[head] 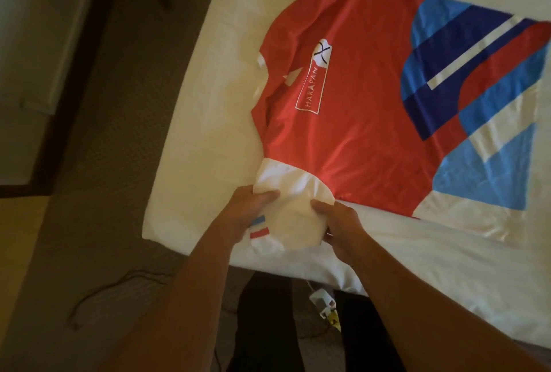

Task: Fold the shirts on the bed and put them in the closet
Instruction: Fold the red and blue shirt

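Pinching the shirt [357,97] sleeve [293,207] at the bed [208,103] edge, left hand [253,203] and right hand [337,225].

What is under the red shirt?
The red shirt lies flat on the white bed sheet. Both hands hold its near sleeve. Anything else underneath is covered.

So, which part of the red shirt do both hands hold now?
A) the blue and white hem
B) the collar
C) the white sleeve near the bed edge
C: the left hand and right hand both grip the white sleeve of the red shirt.
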